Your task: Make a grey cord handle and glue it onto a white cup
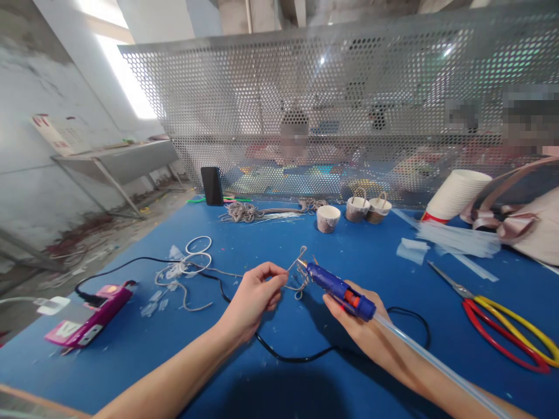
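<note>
My left hand [261, 291] pinches a thin grey cord [227, 273] between thumb and forefinger, above the middle of the blue table. A bent, looped end of the cord stands up just beyond the fingertips. Gripped in my right hand [356, 311] is a blue hot glue gun [329, 284], its nozzle pointing left at the cord loop. I cannot tell whether the nozzle touches the cord. A long clear glue stick [419, 346] sticks out of the gun's back end. On the left, the cord trails over the table beside two white rings [198, 262].
A magenta power strip [94, 317] lies at the left, a black cable running across. Red-and-yellow scissors [493, 326] and clear strips [458, 235] lie right. Behind are cord bundles [240, 212], a phone [212, 186], small cups [328, 220], stacked paper cups [456, 195] and a perforated metal screen [262, 87].
</note>
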